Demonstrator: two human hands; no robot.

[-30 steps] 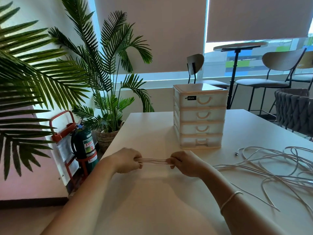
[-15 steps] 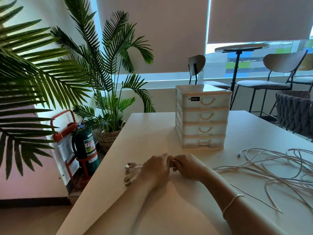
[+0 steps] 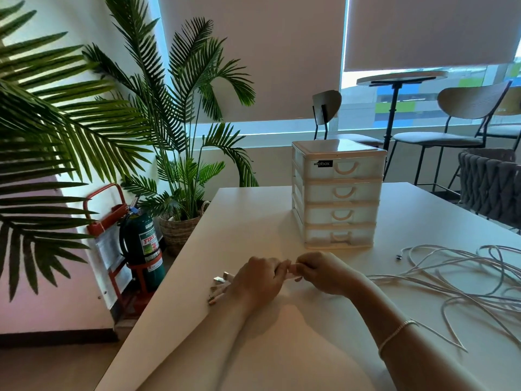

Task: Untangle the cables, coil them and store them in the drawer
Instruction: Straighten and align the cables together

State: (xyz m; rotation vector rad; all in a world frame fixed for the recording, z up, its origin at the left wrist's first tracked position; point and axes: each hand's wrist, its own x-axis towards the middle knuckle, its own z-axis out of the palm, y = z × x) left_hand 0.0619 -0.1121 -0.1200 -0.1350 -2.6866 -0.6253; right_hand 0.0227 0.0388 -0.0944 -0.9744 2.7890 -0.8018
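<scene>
Head view: white cables (image 3: pixel 456 280) tangled, loosely sprawled.

Bare forearms, no sleeves; thin beaded silver bracelet (image 3: pixel 396 334) on right wrist.

A loose tangle of thin white cables (image 3: pixel 462 280) sprawls in overlapping loops and long strands on the table at about 3 to 4 o'clock, one free plug end (image 3: pixel 399 257) lying just at its 10 o'clock edge. A gathered bundle of the same white cable, its connector ends (image 3: pixel 218 286) fanned out at 9 o'clock, lies near the table's left edge. At 12 o'clock stands the small white plastic four-drawer box (image 3: pixel 339 193), upright, all four drawers closed, arched handles facing forward.
</scene>
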